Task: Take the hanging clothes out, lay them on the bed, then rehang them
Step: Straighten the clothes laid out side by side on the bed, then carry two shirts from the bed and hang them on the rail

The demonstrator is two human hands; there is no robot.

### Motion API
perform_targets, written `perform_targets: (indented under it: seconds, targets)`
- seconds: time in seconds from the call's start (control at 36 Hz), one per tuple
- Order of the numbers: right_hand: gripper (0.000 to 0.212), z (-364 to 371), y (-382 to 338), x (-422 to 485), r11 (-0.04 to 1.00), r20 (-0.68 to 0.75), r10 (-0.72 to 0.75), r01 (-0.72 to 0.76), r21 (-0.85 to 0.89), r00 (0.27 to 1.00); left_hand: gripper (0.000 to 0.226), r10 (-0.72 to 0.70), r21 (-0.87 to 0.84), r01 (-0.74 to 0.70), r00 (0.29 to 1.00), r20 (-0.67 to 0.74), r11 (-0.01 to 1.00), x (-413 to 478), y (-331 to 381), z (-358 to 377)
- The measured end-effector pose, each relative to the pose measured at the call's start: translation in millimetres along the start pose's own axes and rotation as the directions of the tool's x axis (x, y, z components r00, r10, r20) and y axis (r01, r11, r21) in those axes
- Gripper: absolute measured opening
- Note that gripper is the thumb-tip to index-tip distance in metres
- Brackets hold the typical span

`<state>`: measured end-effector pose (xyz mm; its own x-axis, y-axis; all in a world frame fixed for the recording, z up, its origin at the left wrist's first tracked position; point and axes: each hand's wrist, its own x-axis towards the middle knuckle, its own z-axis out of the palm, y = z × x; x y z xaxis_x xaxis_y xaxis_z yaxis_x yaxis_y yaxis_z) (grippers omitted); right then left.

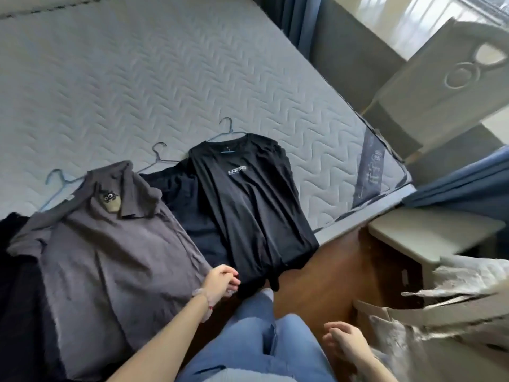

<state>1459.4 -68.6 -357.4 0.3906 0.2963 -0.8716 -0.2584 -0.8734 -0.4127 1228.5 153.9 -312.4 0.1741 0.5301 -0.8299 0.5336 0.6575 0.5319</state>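
I note the black short-sleeved T-shirt flat on the grey quilted mattress, long axis running from hem at the near edge to its wire hanger hook, pointing away. Left hand at the hem, fingers curled; a pinch I cannot confirm. Right hand, clear of the mattress, fingers loosely spread.

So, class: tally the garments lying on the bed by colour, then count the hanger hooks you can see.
Black or dark garments: 3
Grey shirts: 1
Total garments: 4
Hanger hooks showing: 3
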Motion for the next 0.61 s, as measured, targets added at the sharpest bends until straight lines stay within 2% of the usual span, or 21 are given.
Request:
perform_targets:
  seconds: [0.08, 0.19, 0.36, 0.47, 0.61]
  targets:
    - [0.022, -20, -35, 20, 0.999, 0.000, -0.027, 0.027, -0.034, 1.000, 0.028, 0.054, -0.014, -0.055, 0.998, -0.033, 0.998, 11, 38, 15]
    - [0.021, -35, -89, 49, 0.992, 0.046, -0.070, 0.075, -0.104, 0.996, 0.027, 0.041, -0.086, -0.047, 0.996, -0.076, 0.995, 19, 62, 22]
    - [0.019, -36, -183, 79, 0.957, 0.195, -0.153, 0.194, -0.213, 0.969, 0.023, -0.094, -0.239, 0.041, 0.973, -0.212, 0.970, 24, 41, 24]
    - [0.018, -20, -247, 88, 0.939, 0.342, -0.158, 0.248, -0.239, 0.926, 0.022, -0.221, -0.358, 0.108, 0.932, -0.289, 0.927, 13, 16, 32]
    - [0.020, 5, -320, 90, 0.886, 0.437, -0.211, 0.359, -0.292, 0.874, 0.026, -0.325, -0.460, 0.145, 0.882, -0.342, 0.876, 5, 2, 42]
